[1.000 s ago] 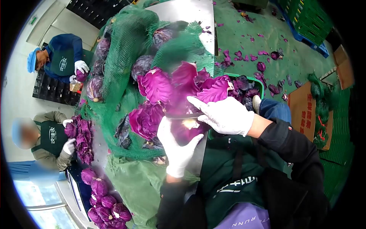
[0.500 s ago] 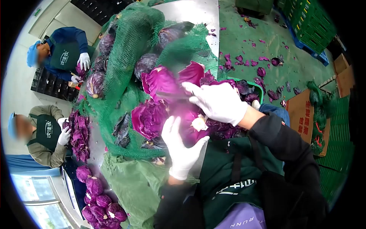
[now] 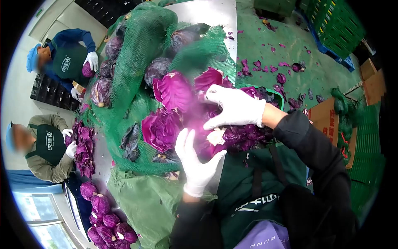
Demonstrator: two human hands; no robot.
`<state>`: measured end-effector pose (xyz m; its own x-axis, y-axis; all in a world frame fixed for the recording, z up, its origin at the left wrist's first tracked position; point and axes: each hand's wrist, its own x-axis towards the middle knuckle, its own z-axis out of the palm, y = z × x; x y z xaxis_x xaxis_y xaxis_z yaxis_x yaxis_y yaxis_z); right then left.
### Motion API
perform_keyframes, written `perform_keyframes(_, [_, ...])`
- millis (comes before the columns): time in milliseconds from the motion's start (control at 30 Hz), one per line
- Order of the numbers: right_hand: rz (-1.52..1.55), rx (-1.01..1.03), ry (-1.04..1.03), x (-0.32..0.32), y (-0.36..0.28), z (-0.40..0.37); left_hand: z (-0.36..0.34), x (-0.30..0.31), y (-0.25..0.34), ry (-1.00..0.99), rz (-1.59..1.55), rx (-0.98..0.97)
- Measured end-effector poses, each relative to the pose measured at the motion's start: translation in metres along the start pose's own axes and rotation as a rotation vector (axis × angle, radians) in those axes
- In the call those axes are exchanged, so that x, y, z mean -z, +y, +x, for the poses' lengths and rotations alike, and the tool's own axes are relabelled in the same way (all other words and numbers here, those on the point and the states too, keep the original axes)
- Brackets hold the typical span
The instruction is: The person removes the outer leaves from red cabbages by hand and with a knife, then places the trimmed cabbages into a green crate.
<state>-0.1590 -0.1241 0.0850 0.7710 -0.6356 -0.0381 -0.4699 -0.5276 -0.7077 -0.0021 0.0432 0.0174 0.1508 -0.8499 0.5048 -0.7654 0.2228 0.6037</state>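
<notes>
A red cabbage [image 3: 201,132], partly blurred, with its pale cut stem facing up, sits between my two white-gloved hands. My left hand [image 3: 197,164] curves round its near side, thumb and fingers spread wide against it. From the right, my right hand [image 3: 237,108] grips its upper side, with the thumb by the stem and the fingers bent over the leaves. Loose cabbage leaves [image 3: 173,92] lie just beyond, and a half-peeled cabbage head [image 3: 161,129] lies left of my hands. Purple leaves heap up under my right wrist.
Green netting [image 3: 139,62] covers much of the table, with several dark cabbages [image 3: 157,71] in it. A green bin [image 3: 282,97] of leaves stands at right. Two people [image 3: 68,62] handle cabbages across the table, near peeled cabbages [image 3: 110,226]. Green crates [image 3: 336,27] and leaf scraps are on the floor.
My right hand has turned and come down onto the cabbage, its thumb now nearer the stem. The dark, blade-like smear by its fingers no longer shows. My left hand stays in place.
</notes>
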Motion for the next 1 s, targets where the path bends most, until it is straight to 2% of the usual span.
perform_keyframes(33, [-0.107, 0.027, 0.069, -0.001, 0.002, 0.004, 0.001, 0.000, 0.003, -0.005, 0.006, -0.010])
perform_keyframes(67, [-0.137, 0.191, 0.219, -0.005, 0.003, 0.010, 0.002, -0.002, 0.005, -0.008, 0.013, -0.020])
perform_keyframes(133, [-0.246, 0.124, 0.186, -0.006, 0.001, 0.019, 0.004, -0.005, 0.004, 0.001, 0.038, -0.007])
perform_keyframes(167, [-0.263, 0.175, 0.274, -0.011, 0.008, 0.028, 0.004, -0.006, 0.005, 0.000, 0.052, -0.003])
perform_keyframes(267, [-0.312, -0.073, 0.260, -0.014, 0.039, 0.063, -0.003, -0.008, 0.019, -0.029, 0.088, -0.048])
perform_keyframes(333, [-0.289, -0.162, 0.200, -0.009, 0.046, 0.060, -0.014, -0.009, 0.022, -0.029, 0.128, -0.072])
perform_keyframes(400, [-0.202, -0.216, 0.130, -0.004, 0.035, 0.042, -0.025, -0.008, 0.012, 0.023, 0.095, -0.054])
perform_keyframes(533, [0.240, -0.374, 0.224, -0.039, 0.038, 0.015, -0.030, 0.003, -0.001, 0.046, 0.046, -0.030])
perform_keyframes(600, [0.281, -0.382, 0.197, -0.040, 0.031, 0.014, -0.013, 0.026, 0.014, -0.078, -0.003, -0.032])
perform_keyframes(633, [0.253, -0.282, 0.324, -0.056, 0.037, 0.018, 0.002, 0.037, 0.022, -0.150, 0.050, -0.039])
perform_keyframes(733, [0.122, -0.262, 0.328, -0.065, 0.023, 0.022, 0.045, 0.030, 0.044, -0.122, 0.142, 0.037])
perform_keyframes(800, [0.155, -0.202, 0.225, -0.053, 0.010, 0.014, 0.051, 0.007, 0.024, -0.215, 0.121, -0.036])
perform_keyframes(833, [0.172, -0.177, 0.180, -0.048, 0.009, 0.011, 0.048, 0.006, 0.024, -0.238, 0.145, 0.040])
perform_keyframes(933, [0.119, -0.313, 0.280, -0.057, 0.046, 0.023, 0.024, 0.018, 0.027, -0.195, 0.213, -0.032])
perform_keyframes(967, [0.083, -0.302, 0.458, -0.081, 0.074, 0.034, 0.016, 0.026, 0.025, -0.203, 0.129, 0.020])
perform_keyframes(1000, [0.126, -0.317, 0.511, -0.084, 0.080, 0.039, 0.007, 0.033, 0.021, -0.186, 0.085, 0.119])
